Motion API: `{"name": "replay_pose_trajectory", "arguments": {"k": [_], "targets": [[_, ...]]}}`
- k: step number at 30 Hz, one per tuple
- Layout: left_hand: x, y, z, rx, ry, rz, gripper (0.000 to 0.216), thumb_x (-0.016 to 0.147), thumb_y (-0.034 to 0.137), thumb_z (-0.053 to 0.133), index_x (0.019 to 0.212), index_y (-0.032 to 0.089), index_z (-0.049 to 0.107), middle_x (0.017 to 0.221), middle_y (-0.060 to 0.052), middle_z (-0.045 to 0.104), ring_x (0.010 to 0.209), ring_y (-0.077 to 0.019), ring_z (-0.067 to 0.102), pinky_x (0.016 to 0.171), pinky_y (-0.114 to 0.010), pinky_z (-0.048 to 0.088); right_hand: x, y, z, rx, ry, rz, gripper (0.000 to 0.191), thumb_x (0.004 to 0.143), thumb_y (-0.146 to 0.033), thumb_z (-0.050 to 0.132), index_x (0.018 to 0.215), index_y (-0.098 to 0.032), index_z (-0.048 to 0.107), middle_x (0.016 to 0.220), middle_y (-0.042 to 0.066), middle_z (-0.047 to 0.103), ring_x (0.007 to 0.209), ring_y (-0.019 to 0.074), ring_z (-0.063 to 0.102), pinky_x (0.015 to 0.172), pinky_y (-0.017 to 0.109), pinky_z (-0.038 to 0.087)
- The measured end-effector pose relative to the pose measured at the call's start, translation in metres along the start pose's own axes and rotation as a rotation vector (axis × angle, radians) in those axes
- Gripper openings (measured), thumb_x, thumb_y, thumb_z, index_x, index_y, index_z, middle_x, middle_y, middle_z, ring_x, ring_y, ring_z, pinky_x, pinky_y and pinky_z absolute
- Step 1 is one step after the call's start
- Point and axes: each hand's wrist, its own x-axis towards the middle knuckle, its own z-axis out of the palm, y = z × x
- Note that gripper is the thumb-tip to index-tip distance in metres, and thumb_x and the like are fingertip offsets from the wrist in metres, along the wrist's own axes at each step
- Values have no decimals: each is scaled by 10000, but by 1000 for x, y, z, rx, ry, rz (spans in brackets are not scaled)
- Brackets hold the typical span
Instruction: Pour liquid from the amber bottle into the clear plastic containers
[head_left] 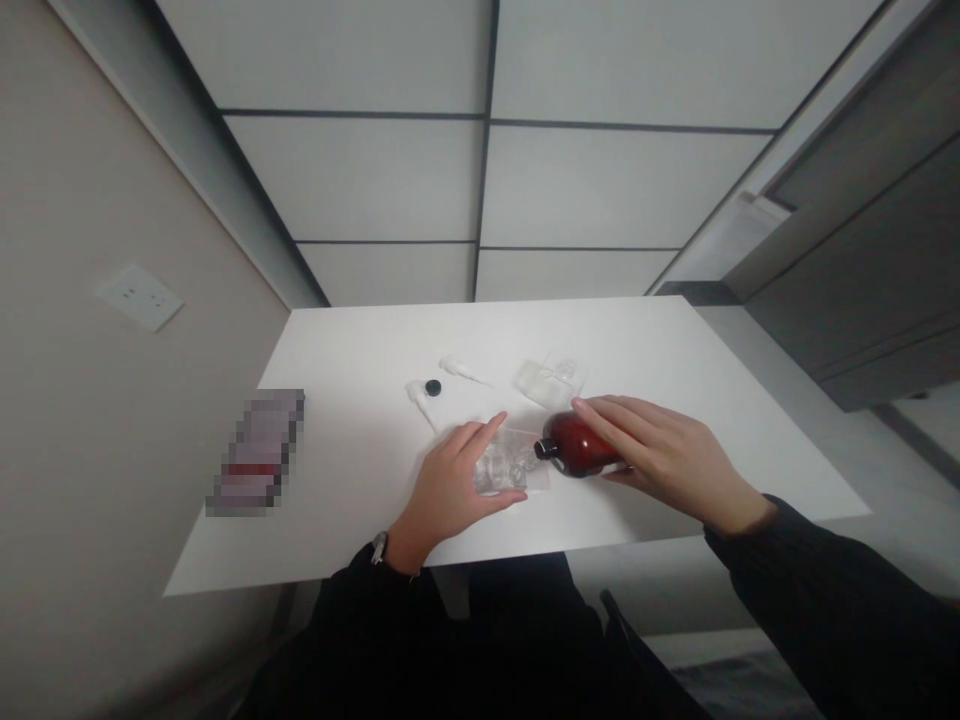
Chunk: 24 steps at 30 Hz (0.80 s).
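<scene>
Roughly mid-way along the front edge of the white table (360, 340), the right hand (667, 455) curls over a brown bottle (581, 445) and holds it tipped on its side, open neck pointing left. That neck meets a small clear container (499, 465), which the left hand (457, 480) grips between thumb and half-curled fingers. Just behind the bottle lies a clear plastic pack (547, 380). Further left, toward the middle, sit two white pump parts (461, 370) and a black cap (432, 387). A blurred flat item (255, 450) rests at the left edge.
</scene>
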Motion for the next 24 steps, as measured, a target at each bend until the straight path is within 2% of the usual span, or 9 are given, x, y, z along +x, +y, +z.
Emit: {"name": "replay_pose_trajectory", "arguments": {"k": [5, 12, 24], "targets": [[0, 2, -1, -1, 12, 0, 871, 816, 538, 832, 1551, 300, 429, 1381, -101, 639, 1249, -326, 622, 1074, -516, 524, 2, 0, -2, -4, -3, -4, 718, 883, -135, 732, 1533, -95, 431, 1291, 180, 710, 1104, 318, 696, 871, 423, 622], [1, 2, -1, -2, 21, 6, 855, 811, 527, 837, 1535, 285, 451, 1382, -99, 645, 1252, -318, 625, 1079, -504, 527, 2, 0, -2, -7, -1, -3, 752, 909, -164, 712, 1577, -120, 371, 1287, 171, 711, 1107, 315, 694, 860, 418, 619], [0, 3, 0, 0, 35, 6, 850, 809, 521, 840, 1528, 284, 455, 1374, -95, 648, 1244, -316, 630, 1068, -508, 534, 3, 0, -3, -12, -11, -8, 716, 916, -157, 693, 1563, -123, 389, 1292, 169, 706, 1113, 317, 686, 869, 420, 615]]}}
